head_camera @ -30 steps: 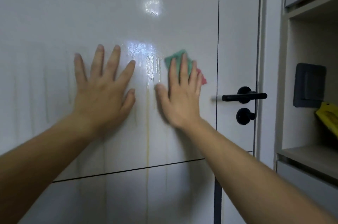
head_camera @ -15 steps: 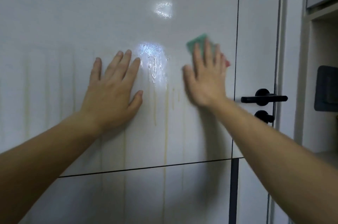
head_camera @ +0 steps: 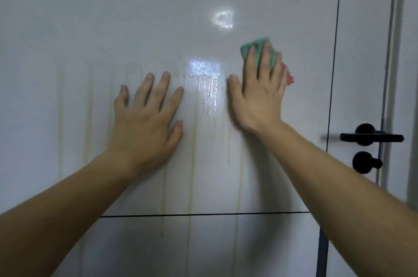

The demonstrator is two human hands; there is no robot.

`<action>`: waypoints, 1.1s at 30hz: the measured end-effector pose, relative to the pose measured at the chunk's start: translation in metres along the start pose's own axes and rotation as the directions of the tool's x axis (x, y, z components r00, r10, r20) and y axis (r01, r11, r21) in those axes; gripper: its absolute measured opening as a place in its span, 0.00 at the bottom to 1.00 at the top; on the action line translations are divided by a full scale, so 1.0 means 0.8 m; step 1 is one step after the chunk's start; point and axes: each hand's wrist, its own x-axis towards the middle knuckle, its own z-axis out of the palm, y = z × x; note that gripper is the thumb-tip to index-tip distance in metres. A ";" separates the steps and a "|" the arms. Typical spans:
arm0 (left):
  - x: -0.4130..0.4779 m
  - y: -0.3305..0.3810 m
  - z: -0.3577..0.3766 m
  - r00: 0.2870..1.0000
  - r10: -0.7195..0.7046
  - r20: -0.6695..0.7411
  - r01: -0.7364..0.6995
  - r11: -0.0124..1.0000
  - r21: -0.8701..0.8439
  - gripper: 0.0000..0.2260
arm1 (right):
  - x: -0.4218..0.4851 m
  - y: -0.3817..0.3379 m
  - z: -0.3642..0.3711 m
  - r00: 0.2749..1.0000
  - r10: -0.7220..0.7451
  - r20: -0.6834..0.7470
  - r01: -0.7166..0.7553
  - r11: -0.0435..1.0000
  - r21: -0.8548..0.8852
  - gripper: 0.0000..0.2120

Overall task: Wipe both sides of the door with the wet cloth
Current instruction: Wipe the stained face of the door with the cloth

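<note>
Head view: my right hand point(head_camera: 260, 95) presses the wet green-and-pink cloth point(head_camera: 254, 46) with straight fingers against the glossy white door panel point(head_camera: 135, 16), up and left of the black lever handle point(head_camera: 371, 137). My left hand point(head_camera: 147, 118) lies open, palm flat on the door, bracing. The yellowish drip streaks point(head_camera: 191, 177) run vertically, below and left of the cloth. The right hand is nearer, so I'd judge downward strokes come next.

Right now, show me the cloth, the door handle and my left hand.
cloth point(head_camera: 257, 42): head view, green corner above the fingers.
door handle point(head_camera: 384, 138): head view, middle of the black lever.
left hand point(head_camera: 144, 118): head view, back of the hand.
</note>
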 end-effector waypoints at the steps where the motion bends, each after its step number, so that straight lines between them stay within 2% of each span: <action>1: -0.001 -0.004 -0.001 1.000 0.016 -0.004 -0.016 1.000 -0.003 0.30 | -0.023 -0.016 0.008 0.993 -0.121 0.014 0.121 0.992 -0.018 0.34; 3: -0.007 -0.017 -0.002 0.999 0.044 -0.031 -0.045 0.998 -0.052 0.30 | -0.074 -0.028 0.020 0.900 -0.426 0.092 0.432 0.900 -0.056 0.34; 5: -0.016 -0.034 -0.004 0.997 0.052 -0.058 -0.060 0.988 -0.139 0.30 | -0.079 -0.015 0.018 0.809 -0.568 0.151 0.584 0.806 -0.100 0.32; 6: -0.022 -0.043 -0.005 0.997 0.044 -0.068 -0.055 0.985 -0.164 0.30 | -0.061 -0.009 0.015 0.816 -0.563 0.132 0.577 0.806 -0.128 0.32; 7: -0.028 -0.052 -0.005 0.997 0.023 -0.078 -0.035 0.986 -0.164 0.30 | -0.038 -0.007 0.012 0.865 -0.490 0.111 0.502 0.853 -0.143 0.32; 9: -0.039 -0.070 -0.004 0.996 -0.056 -0.076 0.047 0.992 -0.118 0.30 | 0.005 -0.015 0.005 0.974 -0.223 0.052 0.226 0.972 -0.068 0.33; 10: -0.044 -0.077 -0.003 0.993 -0.104 -0.055 0.098 0.991 -0.092 0.30 | 0.012 -0.030 0.005 0.992 -0.123 0.040 0.124 0.992 -0.019 0.34; 11: -0.048 -0.083 -0.001 0.989 -0.142 -0.028 0.140 0.988 -0.071 0.30 | 0.006 -0.049 0.009 0.995 -0.102 0.025 0.102 0.995 -0.011 0.34; 12: -0.051 -0.087 0.000 0.986 -0.165 -0.002 0.165 0.985 -0.056 0.30 | -0.012 -0.067 0.018 0.986 -0.166 0.019 0.166 0.986 -0.027 0.35; 13: -0.054 -0.091 0.000 0.985 -0.171 0.017 0.172 0.984 -0.047 0.30 | -0.036 -0.083 0.026 0.955 -0.293 0.047 0.295 0.955 -0.041 0.35; 15: -0.057 -0.097 -0.002 0.987 -0.155 0.031 0.156 0.987 -0.039 0.30 | -0.079 -0.091 0.037 0.836 -0.534 0.123 0.544 0.837 -0.062 0.34; 17: -0.058 -0.102 -0.006 0.991 -0.132 0.031 0.133 0.991 -0.022 0.29 | -0.071 -0.082 0.034 0.753 -0.641 0.146 0.656 0.749 -0.095 0.32; 18: -0.058 -0.105 -0.007 0.992 -0.120 0.035 0.121 0.993 -0.016 0.29 | -0.052 -0.080 0.031 0.771 -0.625 0.124 0.637 0.762 -0.116 0.32; 19: -0.059 -0.109 -0.009 0.993 -0.112 0.039 0.113 0.993 -0.019 0.29 | -0.030 -0.080 0.028 0.829 -0.548 0.107 0.558 0.821 -0.119 0.32; 21: -0.061 -0.119 -0.013 0.994 -0.104 0.039 0.107 0.992 -0.061 0.29 | 0.005 -0.096 0.020 0.953 -0.293 0.083 0.297 0.954 -0.042 0.33; 22: -0.063 -0.124 -0.015 0.994 -0.106 0.032 0.109 0.989 -0.098 0.29 | 0.007 -0.114 0.020 0.973 -0.220 0.069 0.221 0.975 -0.009 0.34; 23: -0.065 -0.130 -0.018 0.993 -0.114 0.020 0.116 0.983 -0.139 0.29 | -0.003 -0.133 0.026 0.972 -0.228 0.055 0.229 0.973 -0.010 0.35; 24: -0.068 -0.138 -0.020 0.992 -0.127 0.003 0.125 0.977 -0.173 0.29 | -0.022 -0.149 0.033 0.947 -0.315 0.060 0.317 0.948 -0.025 0.35; 26: -0.076 -0.154 -0.022 0.987 -0.162 -0.022 0.155 0.971 -0.183 0.29 | -0.066 -0.162 0.047 0.831 -0.541 0.125 0.550 0.833 -0.052 0.36; 28: -0.087 -0.173 -0.023 0.980 -0.200 -0.016 0.196 0.972 -0.129 0.29 | -0.072 -0.154 0.047 0.739 -0.649 0.182 0.669 0.739 -0.077 0.34; 29: -0.092 -0.182 -0.023 0.975 -0.221 -0.005 0.219 0.970 -0.101 0.29 | -0.058 -0.152 0.044 0.730 -0.661 0.172 0.680 0.727 -0.096 0.33; 30: -0.097 -0.190 -0.022 0.971 -0.240 0.009 0.240 0.968 -0.078 0.29 | -0.039 -0.152 0.043 0.761 -0.630 0.154 0.647 0.754 -0.110 0.33; 31: -0.102 -0.198 -0.022 0.967 -0.253 0.022 0.254 0.965 -0.061 0.29 | -0.019 -0.155 0.039 0.822 -0.554 0.134 0.568 0.816 -0.109 0.32; 33: -0.111 -0.209 -0.019 0.967 -0.253 0.036 0.255 0.965 -0.053 0.29 | 0.002 -0.176 0.036 0.940 -0.329 0.093 0.334 0.942 -0.043 0.33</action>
